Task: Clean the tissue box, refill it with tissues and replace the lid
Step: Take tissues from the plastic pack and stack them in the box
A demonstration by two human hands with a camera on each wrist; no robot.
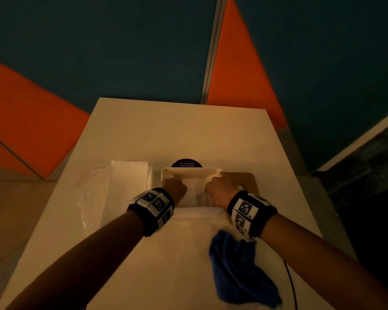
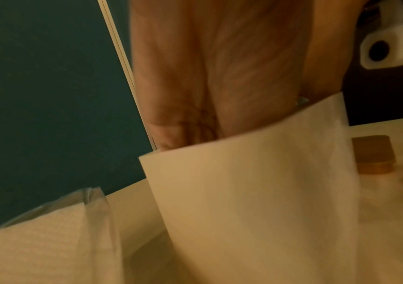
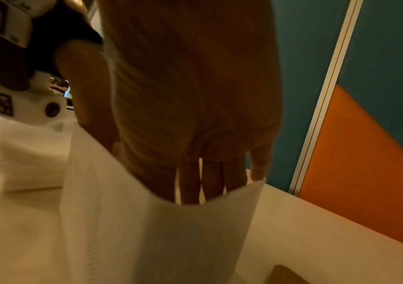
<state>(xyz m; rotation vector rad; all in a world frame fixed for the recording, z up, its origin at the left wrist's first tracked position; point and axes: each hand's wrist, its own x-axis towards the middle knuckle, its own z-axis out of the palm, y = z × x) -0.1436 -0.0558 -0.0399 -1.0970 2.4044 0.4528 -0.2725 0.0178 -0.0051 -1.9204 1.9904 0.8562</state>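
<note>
Nearest the camera, a blue cloth (image 1: 240, 269) is seen crumpled on the white table (image 1: 130, 253), just below the R forearm. Beyond it both wrists, w/ marker bands, are reached fwd into the white tissue box (image 1: 189, 170), which sits open-topped at mid-table, lid off. A wad of white tissues (image 1: 196, 193) is held between the two hands and is partly inside the box, w/ its near end draped over the box's near edge toward the person.

The left hand (image 1: 174, 189) is placed at the L end of the tissues; in the left wrist view its fingers (image 2: 178, 132) go down behind the tissue sheet (image 2: 256, 192), so whether they're curled or straight can't be told. The right hand (image 1: 218, 190) is set at the R end; in the right wrist view its fingers (image 3: 210, 178) are seen roughly straight and together, tips hidden behind the sheet (image 3: 171, 240), thumb on the other side.

A wooden lid (image 1: 244, 179) lies flat just R of the box, touching it or nearly so. A stack of spare tissues (image 1: 130, 175) in clear plastic wrap (image 1: 87, 193) lies L of the box. Behind the box a dark round sticker (image 1: 186, 163) is partly visible. Farther back, a teal and orange wall (image 1: 143, 52) is seen.
</note>
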